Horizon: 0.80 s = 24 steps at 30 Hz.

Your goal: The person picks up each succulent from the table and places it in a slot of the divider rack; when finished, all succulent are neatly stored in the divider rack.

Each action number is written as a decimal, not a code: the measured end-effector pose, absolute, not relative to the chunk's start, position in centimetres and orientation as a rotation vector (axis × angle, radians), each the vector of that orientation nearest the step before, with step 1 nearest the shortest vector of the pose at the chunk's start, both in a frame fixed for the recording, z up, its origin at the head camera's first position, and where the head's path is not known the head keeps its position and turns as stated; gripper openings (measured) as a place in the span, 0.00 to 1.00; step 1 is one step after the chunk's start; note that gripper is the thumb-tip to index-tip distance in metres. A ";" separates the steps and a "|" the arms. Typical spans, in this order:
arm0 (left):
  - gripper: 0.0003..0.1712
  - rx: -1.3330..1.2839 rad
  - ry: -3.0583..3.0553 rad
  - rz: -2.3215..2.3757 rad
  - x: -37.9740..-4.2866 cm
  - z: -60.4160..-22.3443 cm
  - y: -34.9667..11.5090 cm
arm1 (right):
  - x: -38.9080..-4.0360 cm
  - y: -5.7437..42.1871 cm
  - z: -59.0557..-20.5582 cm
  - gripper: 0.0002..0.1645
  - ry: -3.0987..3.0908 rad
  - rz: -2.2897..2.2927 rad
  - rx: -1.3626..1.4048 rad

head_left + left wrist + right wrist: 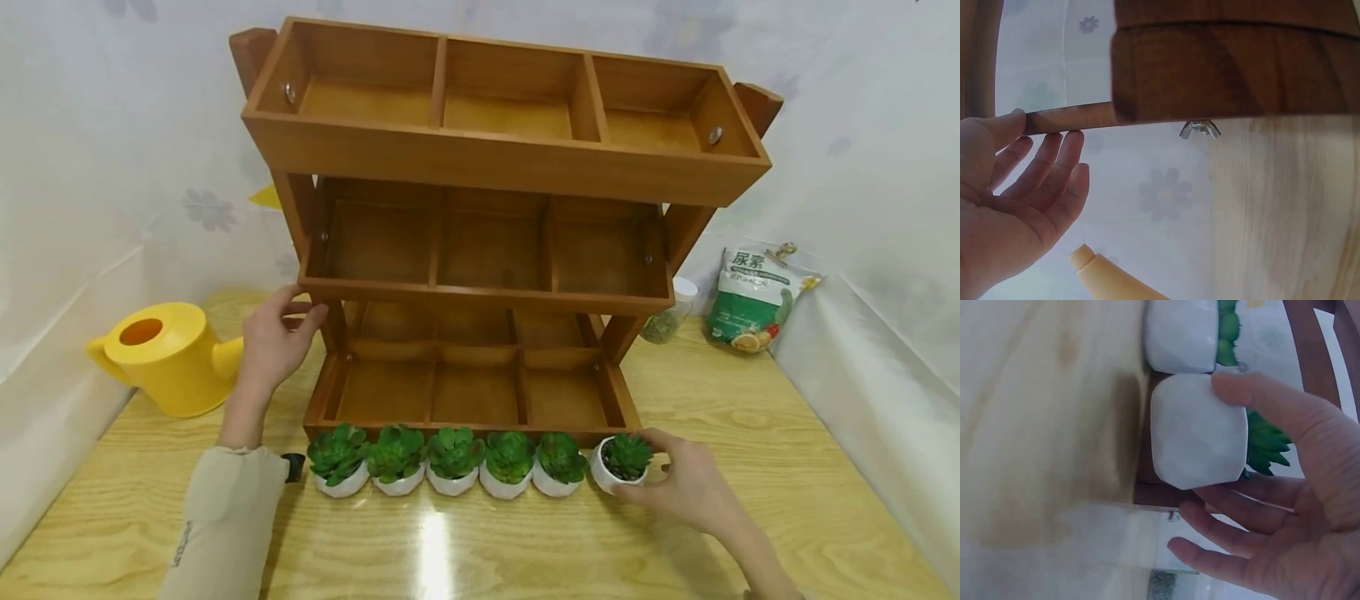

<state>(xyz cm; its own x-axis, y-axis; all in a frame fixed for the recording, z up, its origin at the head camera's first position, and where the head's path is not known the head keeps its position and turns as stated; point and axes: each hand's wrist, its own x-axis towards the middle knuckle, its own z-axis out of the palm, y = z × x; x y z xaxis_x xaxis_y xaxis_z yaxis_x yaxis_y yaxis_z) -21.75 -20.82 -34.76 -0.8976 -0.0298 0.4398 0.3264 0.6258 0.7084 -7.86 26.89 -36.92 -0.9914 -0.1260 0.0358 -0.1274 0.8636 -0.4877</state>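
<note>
A three-tier brown wooden shelf (480, 154) with divided compartments stands on the table. My left hand (276, 337) is at its left side, below the middle tier. In the left wrist view, thumb and fingertips pinch a thin wooden slat (1072, 117) of the shelf. My right hand (686, 483) holds a small white faceted pot (1197, 431) with a green succulent (628, 456) by its sides, thumb on the near side. To its left, several similar potted succulents (453, 454) form a row along the shelf's front edge.
A yellow watering can (176, 358) stands left of the shelf. Behind the right side are a clear jar with a white lid (671, 312) and a green-and-white bag (753, 300) closed with a clip. Pale flowered sheeting (855, 150) encloses the table (750, 400).
</note>
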 end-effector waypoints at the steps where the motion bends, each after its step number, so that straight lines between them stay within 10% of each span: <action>1: 0.25 -0.236 -2.438 -1.179 -21.7 -34.7 -20.8 | -7.9 27.0 -36.6 0.41 -3.029 0.830 0.222; 14: 0.26 -0.231 -2.435 -1.185 -21.8 -34.6 -20.7 | -10.9 26.2 -31.6 0.26 -2.862 1.150 0.455; 24: 0.25 -0.235 -2.430 -1.189 -21.6 -34.6 -20.6 | -13.9 25.1 -30.8 0.35 -2.987 1.073 0.311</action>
<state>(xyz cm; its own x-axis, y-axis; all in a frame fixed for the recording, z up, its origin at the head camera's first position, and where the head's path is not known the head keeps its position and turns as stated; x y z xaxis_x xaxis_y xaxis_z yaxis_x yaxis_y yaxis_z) -21.61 -20.56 -34.64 -0.8963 -0.0332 0.4422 0.3288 0.6194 0.7129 -13.93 25.06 -30.75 -0.9799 -0.1986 0.0208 -0.1665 0.7547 -0.6345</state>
